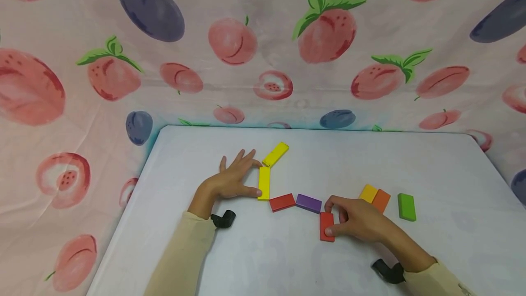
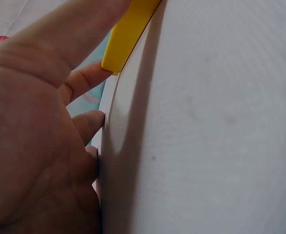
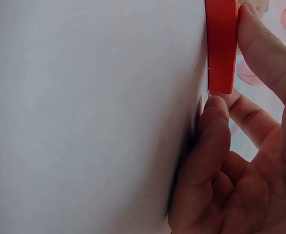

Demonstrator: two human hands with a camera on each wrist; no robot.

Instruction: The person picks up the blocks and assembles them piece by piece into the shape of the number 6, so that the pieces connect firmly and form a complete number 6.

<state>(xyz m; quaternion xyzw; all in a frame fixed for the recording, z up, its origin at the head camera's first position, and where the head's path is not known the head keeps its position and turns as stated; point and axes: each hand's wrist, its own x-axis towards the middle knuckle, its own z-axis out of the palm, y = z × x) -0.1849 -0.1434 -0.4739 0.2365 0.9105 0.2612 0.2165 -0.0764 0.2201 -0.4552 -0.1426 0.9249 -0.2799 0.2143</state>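
Observation:
My left hand [image 1: 231, 180] holds a yellow block [image 1: 265, 179], its thumb at the near end and index finger at the far end; the other fingers are spread. In the left wrist view the thumb lies over that yellow block [image 2: 128, 36]. My right hand [image 1: 362, 219] holds a red block [image 1: 326, 220], with the thumb on its face and the index finger by its far end. In the right wrist view the red block [image 3: 221, 46] meets the thumb and a fingertip. Between them lie another red block [image 1: 282, 202] and a purple block [image 1: 309, 203], in a bent line.
A second yellow block [image 1: 276, 154] slants away beyond the held one. Right of my right hand lie a yellow-orange block [image 1: 368, 192], an orange block [image 1: 381, 200] and a green block [image 1: 407, 207]. The white table [image 1: 287, 264] ends at a fruit-patterned cloth [image 1: 189, 35].

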